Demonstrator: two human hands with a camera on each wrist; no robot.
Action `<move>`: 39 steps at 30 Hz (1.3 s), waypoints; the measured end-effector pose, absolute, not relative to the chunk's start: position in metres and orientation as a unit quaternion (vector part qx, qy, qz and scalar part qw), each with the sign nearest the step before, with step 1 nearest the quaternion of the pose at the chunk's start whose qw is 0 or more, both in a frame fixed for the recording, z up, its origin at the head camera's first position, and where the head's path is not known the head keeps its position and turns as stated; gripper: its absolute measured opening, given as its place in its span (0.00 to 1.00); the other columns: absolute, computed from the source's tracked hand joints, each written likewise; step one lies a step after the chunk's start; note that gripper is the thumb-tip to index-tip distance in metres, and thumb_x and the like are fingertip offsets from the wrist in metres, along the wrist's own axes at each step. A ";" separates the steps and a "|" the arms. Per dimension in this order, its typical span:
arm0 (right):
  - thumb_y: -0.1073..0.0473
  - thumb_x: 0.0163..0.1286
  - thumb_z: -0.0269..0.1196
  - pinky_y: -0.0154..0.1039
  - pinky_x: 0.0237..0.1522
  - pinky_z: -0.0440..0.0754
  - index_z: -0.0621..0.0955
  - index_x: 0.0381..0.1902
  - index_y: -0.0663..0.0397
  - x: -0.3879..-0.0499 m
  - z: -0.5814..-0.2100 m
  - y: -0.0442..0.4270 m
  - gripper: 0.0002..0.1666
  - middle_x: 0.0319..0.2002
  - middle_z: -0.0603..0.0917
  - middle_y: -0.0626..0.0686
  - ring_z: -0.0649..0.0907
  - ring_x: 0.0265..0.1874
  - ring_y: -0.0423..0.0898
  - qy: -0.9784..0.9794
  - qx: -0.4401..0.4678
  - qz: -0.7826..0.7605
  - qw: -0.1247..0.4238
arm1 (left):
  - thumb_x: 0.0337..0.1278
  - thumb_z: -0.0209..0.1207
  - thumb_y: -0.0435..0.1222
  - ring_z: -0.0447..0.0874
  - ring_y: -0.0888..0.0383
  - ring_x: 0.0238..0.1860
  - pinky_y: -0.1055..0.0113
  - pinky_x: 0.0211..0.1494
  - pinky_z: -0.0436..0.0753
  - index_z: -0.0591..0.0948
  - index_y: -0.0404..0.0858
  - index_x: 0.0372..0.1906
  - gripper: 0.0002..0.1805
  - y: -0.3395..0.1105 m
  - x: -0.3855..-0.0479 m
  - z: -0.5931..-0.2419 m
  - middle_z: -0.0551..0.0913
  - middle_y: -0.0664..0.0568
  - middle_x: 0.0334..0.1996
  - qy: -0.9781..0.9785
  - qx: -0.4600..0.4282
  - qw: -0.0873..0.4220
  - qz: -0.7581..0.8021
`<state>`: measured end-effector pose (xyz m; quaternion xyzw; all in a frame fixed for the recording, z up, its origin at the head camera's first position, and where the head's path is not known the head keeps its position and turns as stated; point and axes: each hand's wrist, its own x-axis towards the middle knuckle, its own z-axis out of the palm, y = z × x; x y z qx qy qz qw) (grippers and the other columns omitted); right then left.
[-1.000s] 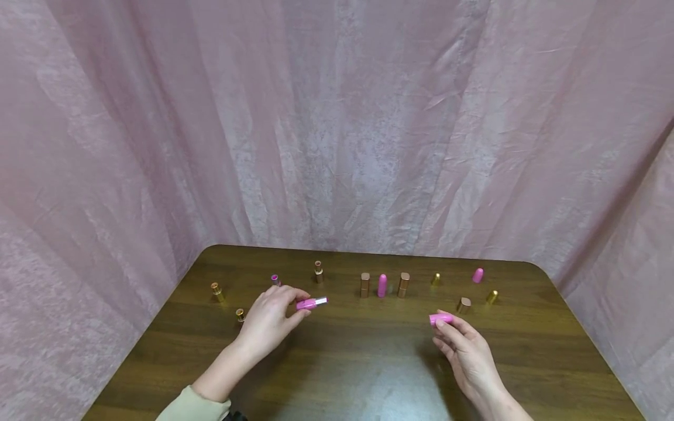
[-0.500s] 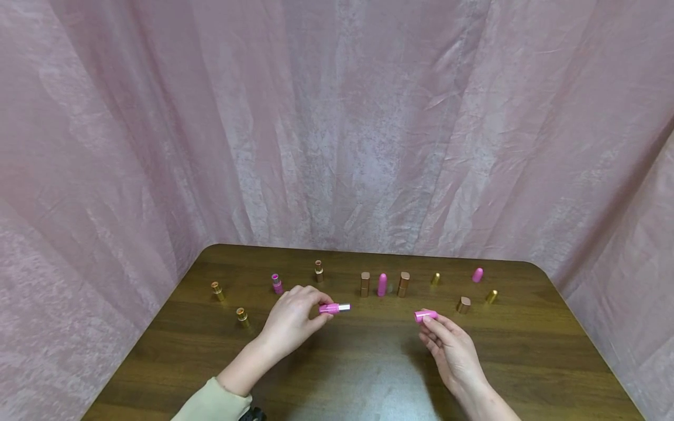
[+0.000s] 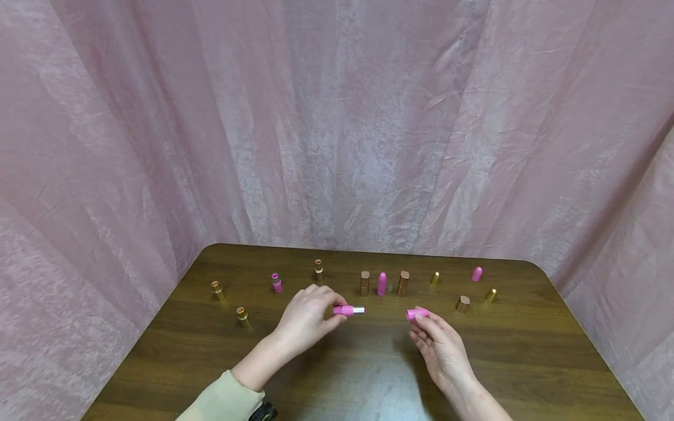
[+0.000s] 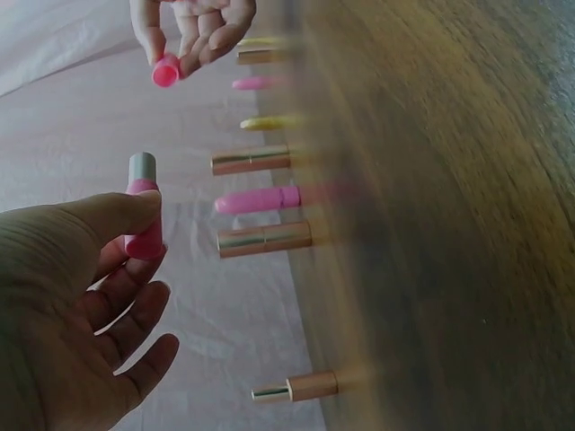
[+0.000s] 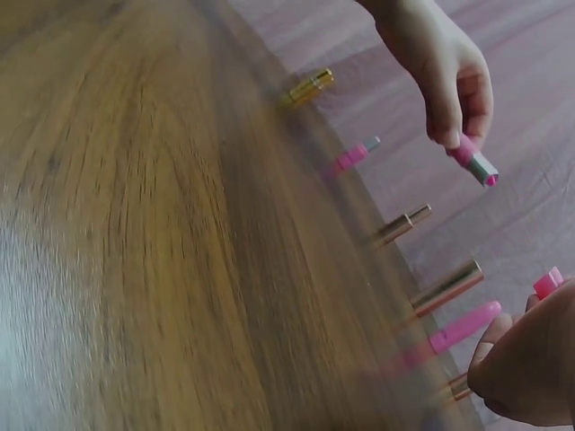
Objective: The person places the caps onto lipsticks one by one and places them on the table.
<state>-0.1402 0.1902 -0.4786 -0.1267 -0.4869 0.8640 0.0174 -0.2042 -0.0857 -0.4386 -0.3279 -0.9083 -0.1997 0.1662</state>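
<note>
The left hand [image 3: 306,320] pinches a pink lipstick base [image 3: 343,310] between thumb and fingers, its silver tube pointing right, above the table. Facing it, the right hand [image 3: 445,352] holds a pink cap [image 3: 416,314] by thumb and fingertips. A gap separates cap and tube. In the left wrist view the pink base [image 4: 144,235] is nearly upright in that image, its other fingers loosely spread, and the cap's hollow end [image 4: 165,74] shows. In the right wrist view the silver tube [image 5: 482,169] has pink inside its end.
Behind the hands stand two rose-gold lipsticks [image 3: 365,284] with a closed pink one [image 3: 381,284] between them. Uncapped bases, gold [image 3: 243,317], pink [image 3: 277,283] and rose-gold [image 3: 318,271], stand at left. Gold [image 3: 491,295], pink [image 3: 477,274] and rose-gold [image 3: 463,303] caps stand at right.
The left hand has moved right with the pink base, and the right hand has moved left with the cap. The space between the two pieces has narrowed.
</note>
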 end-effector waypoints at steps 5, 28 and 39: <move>0.66 0.75 0.60 0.35 0.48 0.80 0.83 0.43 0.48 -0.141 -0.478 0.183 0.08 0.37 0.87 0.45 0.82 0.41 0.41 -0.491 -0.131 0.861 0.014 | 0.54 0.74 0.46 0.76 0.61 0.40 0.60 0.48 0.77 0.87 0.52 0.40 0.10 -0.077 -0.204 -0.438 0.83 0.64 0.37 -0.910 -0.334 0.157 -0.187; 0.65 0.73 0.63 0.40 0.53 0.79 0.83 0.44 0.48 -0.140 -0.479 0.157 0.07 0.37 0.87 0.43 0.83 0.43 0.41 -0.501 -0.123 0.857 0.002 | 0.56 0.73 0.47 0.75 0.62 0.41 0.63 0.48 0.77 0.87 0.53 0.41 0.09 -0.053 -0.201 -0.442 0.82 0.65 0.37 -0.908 -0.349 0.142 -0.184; 0.66 0.72 0.64 0.40 0.53 0.80 0.82 0.51 0.54 -0.139 -0.479 0.151 0.11 0.39 0.85 0.45 0.82 0.40 0.40 -0.502 -0.120 0.856 -0.005 | 0.56 0.73 0.47 0.76 0.62 0.41 0.63 0.49 0.76 0.88 0.52 0.42 0.10 -0.050 -0.199 -0.441 0.83 0.65 0.39 -0.911 -0.346 0.124 -0.189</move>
